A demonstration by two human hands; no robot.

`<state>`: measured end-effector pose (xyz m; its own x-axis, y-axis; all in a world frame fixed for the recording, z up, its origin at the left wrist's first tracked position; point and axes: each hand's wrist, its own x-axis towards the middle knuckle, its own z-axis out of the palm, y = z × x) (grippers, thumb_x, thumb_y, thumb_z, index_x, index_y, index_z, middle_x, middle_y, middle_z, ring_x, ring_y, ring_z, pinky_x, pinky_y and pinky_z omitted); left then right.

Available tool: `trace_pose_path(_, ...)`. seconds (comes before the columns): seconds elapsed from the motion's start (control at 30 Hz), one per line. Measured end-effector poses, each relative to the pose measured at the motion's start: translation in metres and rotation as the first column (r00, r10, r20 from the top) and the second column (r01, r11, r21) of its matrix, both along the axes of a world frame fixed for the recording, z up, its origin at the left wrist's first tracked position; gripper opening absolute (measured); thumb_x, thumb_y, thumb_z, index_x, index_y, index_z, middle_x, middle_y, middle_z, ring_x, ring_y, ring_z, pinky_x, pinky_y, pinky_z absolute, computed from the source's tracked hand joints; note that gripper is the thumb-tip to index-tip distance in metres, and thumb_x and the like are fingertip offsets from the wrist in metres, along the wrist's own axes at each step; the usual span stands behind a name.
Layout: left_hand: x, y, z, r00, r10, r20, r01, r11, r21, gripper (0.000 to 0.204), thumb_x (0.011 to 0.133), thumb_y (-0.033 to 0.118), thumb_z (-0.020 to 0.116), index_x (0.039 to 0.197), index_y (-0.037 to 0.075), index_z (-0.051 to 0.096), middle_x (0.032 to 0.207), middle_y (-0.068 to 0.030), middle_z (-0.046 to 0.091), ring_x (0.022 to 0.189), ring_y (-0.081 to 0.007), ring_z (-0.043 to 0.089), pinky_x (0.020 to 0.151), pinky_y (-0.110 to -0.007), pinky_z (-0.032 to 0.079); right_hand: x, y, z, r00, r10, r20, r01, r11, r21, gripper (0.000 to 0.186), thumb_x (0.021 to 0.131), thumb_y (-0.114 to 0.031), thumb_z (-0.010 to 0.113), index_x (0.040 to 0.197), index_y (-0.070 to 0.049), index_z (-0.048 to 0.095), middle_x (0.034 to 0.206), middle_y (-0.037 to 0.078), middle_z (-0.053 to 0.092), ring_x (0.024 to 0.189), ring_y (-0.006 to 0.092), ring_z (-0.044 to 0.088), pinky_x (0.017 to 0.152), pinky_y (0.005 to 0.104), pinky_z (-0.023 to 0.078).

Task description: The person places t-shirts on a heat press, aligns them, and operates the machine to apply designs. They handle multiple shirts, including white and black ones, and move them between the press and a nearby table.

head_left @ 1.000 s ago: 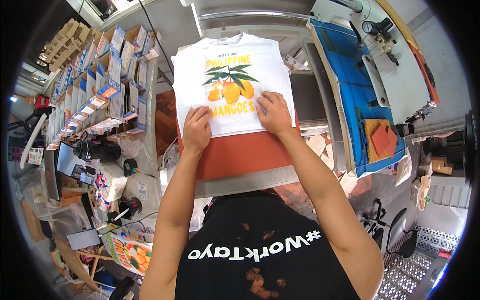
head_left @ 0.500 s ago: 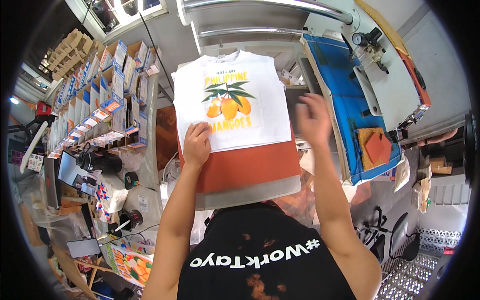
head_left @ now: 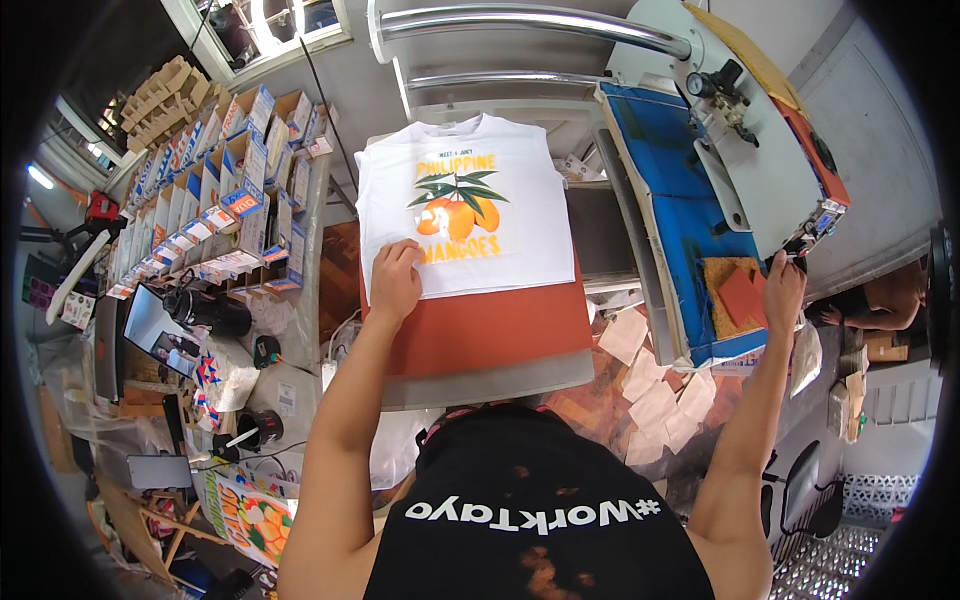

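Note:
A white sleeveless-looking T-shirt lies flat on the red-brown pad of a heat press, bearing a mango print with yellow lettering. A glossy clear film covers the print. My left hand rests on the shirt's lower left part, its fingers bent and pressed together at the film's lower left corner. Out to the right, my right hand is closed, with its fingertips at the small controls on the front edge of the press head. Those fingers partly hide what they touch.
The press head with blue padding is swung to the right; a gauge sits on it. Cardboard bins fill the left table. Paper sheets lie on the floor. Another person's arm shows far right.
My right hand has moved right, from beside the shirt to the controls on the press head's edge. My left hand stays at the film's corner. The view has shifted slightly.

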<state>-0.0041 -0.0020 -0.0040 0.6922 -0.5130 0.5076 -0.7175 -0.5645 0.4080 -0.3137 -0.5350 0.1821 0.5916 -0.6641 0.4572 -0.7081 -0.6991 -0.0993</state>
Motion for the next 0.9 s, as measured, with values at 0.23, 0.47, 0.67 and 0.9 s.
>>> trace_pose_path(0.23, 0.004, -0.015, 0.008, 0.999, 0.033, -0.028, -0.032, 0.999, 0.025, 0.027, 0.068, -0.008, 0.060, 0.090, 0.006, 0.062, 0.102, -0.0099, 0.063, 0.101, -0.0339, 0.057, 0.087, -0.045, 0.046, 0.005, 0.070, 0.015, 0.995, 0.100, 0.028, -0.100, 0.995, -0.003, 0.053, 0.105, -0.034, 0.040, 0.091, 0.010, 0.067, 0.101, 0.030, 0.065, 0.104, 0.0485, 0.053, 0.095, 0.0540, 0.040)
trace_pose_path(0.47, 0.018, -0.010, 0.005, 0.980, 0.152, -0.126, -0.160, 0.985, -0.058, 0.021, 0.072, -0.005, 0.059, 0.090, 0.004, 0.064, 0.097, -0.0123, 0.064, 0.096, -0.0349, 0.058, 0.085, -0.046, 0.046, 0.038, 0.181, 0.003, 0.925, 0.358, 0.124, -0.353, 0.934, -0.062, 0.024, 0.091, -0.022, 0.066, 0.099, 0.001, 0.064, 0.105, 0.022, 0.061, 0.105, 0.0428, 0.053, 0.095, 0.0508, 0.038)
trace_pose_path(0.67, -0.001, 0.069, 0.024, 0.953, 0.280, -0.118, -0.304, 0.880, -0.366, 0.020, 0.078, -0.003, 0.057, 0.096, 0.002, 0.065, 0.097, -0.0161, 0.065, 0.096, -0.0346, 0.060, 0.088, -0.043, 0.048, 0.050, 0.239, 0.014, 0.804, 0.470, 0.365, -0.400, 0.881, -0.252, 0.094, 0.062, -0.038, 0.091, 0.140, -0.011, 0.047, 0.147, 0.020, 0.035, 0.134, 0.0436, 0.037, 0.106, 0.0575, 0.033)
trace_pose_path(0.9, -0.054, 0.235, -0.015, 0.787, 0.579, -0.211, -0.616, 0.744, -0.257, 0.020, 0.085, -0.001, 0.057, 0.102, 0.001, 0.067, 0.097, -0.0133, 0.067, 0.086, -0.0244, 0.065, 0.076, -0.034, 0.052, 0.096, 0.300, 0.012, 0.648, 0.643, 0.408, -0.605, 0.760, -0.237, 0.124, 0.053, -0.045, 0.091, 0.154, -0.013, 0.026, 0.154, 0.032, 0.016, 0.140, 0.0520, 0.030, 0.107, 0.0589, 0.038)
